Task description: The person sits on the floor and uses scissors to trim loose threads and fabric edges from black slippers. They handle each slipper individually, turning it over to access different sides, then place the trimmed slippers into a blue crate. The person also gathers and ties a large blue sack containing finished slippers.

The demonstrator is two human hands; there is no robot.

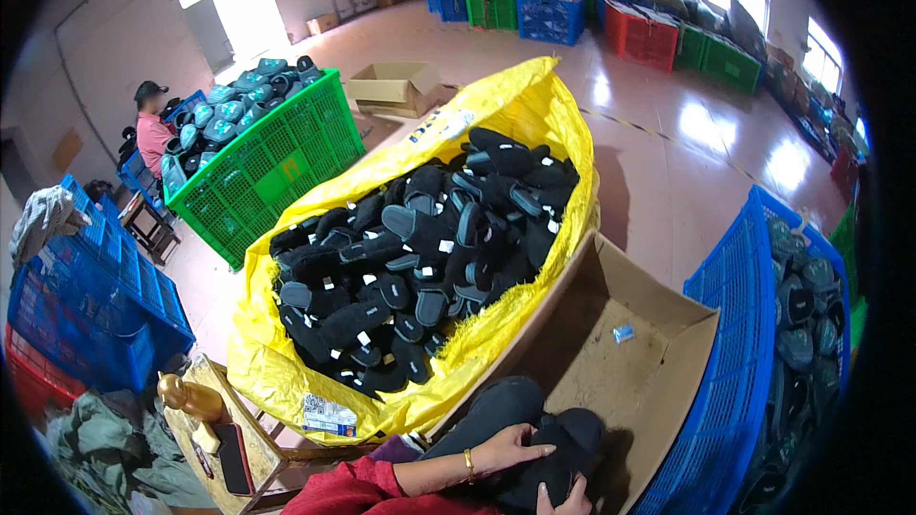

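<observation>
Low in the view, my left hand [509,452], with a gold bracelet at its wrist, presses its thumb and fingers on a black slipper [552,447] over my lap. My right hand [567,499] grips the same dark slipper from the lower right, partly cut off by the picture's bottom edge. Dark cloth and dark footwear blend here, so the slipper's outline is hard to make out. Before me a large yellow woven sack [268,372] gapes, heaped with black fuzzy slippers [422,250], many bearing small white tags.
An open cardboard box [637,372] holds a small blue packet [623,333]. To the right stands a blue crate [723,365] of slippers. Left are a wooden stool [268,458] with a phone [235,459], and a green crate [286,179]. A seated person [152,136] is beyond.
</observation>
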